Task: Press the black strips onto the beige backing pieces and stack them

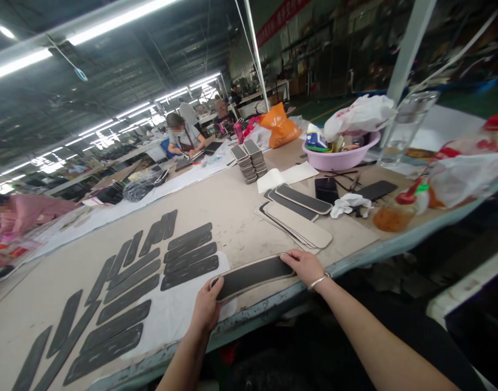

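Note:
A long black panel with rounded ends and a pale border (pixel 252 278) is held between my hands, just over the table's front edge. My left hand (pixel 208 304) pinches its left end, thumb on top. At the right end, my right hand (pixel 304 266) grips it with thumb and fingers; a bracelet circles that wrist. Just beyond my right hand lies a fanned pile of similar panels, pale beige ones (pixel 300 224) in front and black-faced ones (pixel 303 199) behind. Left of my left hand, several glossy black strips (pixel 190 271) lie in rows, some on white paper (pixel 171 317).
Neat stacks of panels (pixel 249 163) stand farther back. To the right are a phone (pixel 326 190), crumpled tissue (pixel 350 205), a lilac basin (pixel 341 158), a glass jar (pixel 407 130) and plastic bags (pixel 468 174). A co-worker (pixel 186 138) sits across the table; another person's pink sleeve (pixel 39 212) shows at left.

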### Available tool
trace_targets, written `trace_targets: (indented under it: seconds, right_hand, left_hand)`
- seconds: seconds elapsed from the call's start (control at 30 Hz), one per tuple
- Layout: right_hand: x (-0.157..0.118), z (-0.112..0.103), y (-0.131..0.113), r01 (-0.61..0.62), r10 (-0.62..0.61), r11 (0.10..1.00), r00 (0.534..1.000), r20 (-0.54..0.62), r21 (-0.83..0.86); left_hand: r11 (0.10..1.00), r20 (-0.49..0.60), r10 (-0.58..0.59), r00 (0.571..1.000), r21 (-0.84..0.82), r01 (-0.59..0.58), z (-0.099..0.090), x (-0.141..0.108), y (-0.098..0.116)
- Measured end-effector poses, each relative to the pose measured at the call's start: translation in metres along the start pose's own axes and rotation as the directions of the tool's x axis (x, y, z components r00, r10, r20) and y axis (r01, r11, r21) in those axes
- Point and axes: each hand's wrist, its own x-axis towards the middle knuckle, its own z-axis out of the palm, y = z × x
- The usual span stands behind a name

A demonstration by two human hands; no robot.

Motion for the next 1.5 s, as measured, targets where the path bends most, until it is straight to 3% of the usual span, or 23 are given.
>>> trace_targets:
  seconds: [0.13,0.33,0.47,0.67,0.8,0.9,1.03,1.17,1.4,1.5]
  right_hand:
    - [0.001,0.0,0.002,-0.026,0.026,1.0,0.999,0.022,0.007]
    - [0.003,-0.001,0.002,-0.034,0.036,0.999,0.996,0.082,-0.027]
    - [0.005,-0.002,0.001,-0.03,0.034,0.998,0.998,0.059,-0.056]
    - [0.008,-0.005,0.008,-0.054,0.053,0.992,0.999,-0.008,-0.118]
    - [0.013,-0.007,0.016,-0.099,0.106,0.986,0.993,0.05,-0.134]
    - [0.012,-0.004,0.018,-0.15,0.155,0.987,0.984,0.085,-0.057]
    - [0.005,0.004,0.016,-0.218,0.184,0.956,0.967,0.179,0.198]
    - [0.001,0.005,0.01,-0.218,0.163,0.955,0.953,0.255,0.202]
    - [0.004,-0.016,-0.002,-0.258,0.166,0.917,0.94,0.297,0.303]
    - [0.014,-0.034,-0.001,-0.275,0.212,0.859,0.959,0.189,0.431]
  left_hand:
    - [0.984,0.005,-0.054,0.999,-0.169,0.054,0.007,-0.002,-0.005]
    - [0.987,-0.004,-0.02,1.0,-0.16,0.019,0.009,0.003,-0.011]
    - [0.984,0.009,-0.015,1.0,-0.177,0.016,0.008,0.003,-0.013]
    - [0.895,0.14,-0.226,0.964,-0.36,0.262,0.008,-0.002,-0.009]
    - [0.89,0.084,-0.189,0.978,-0.406,0.207,0.01,-0.002,-0.007]
    - [0.875,0.067,-0.171,0.983,-0.448,0.183,0.01,-0.002,-0.009]
    - [0.857,0.087,-0.171,0.981,-0.478,0.192,0.007,-0.004,-0.012]
    - [0.871,0.103,-0.161,0.982,-0.453,0.191,0.004,-0.006,-0.013]
    - [0.923,0.106,-0.098,0.99,-0.361,0.13,0.01,-0.004,-0.006]
    - [0.972,0.058,-0.037,0.998,-0.228,0.05,0.017,-0.002,-0.009]
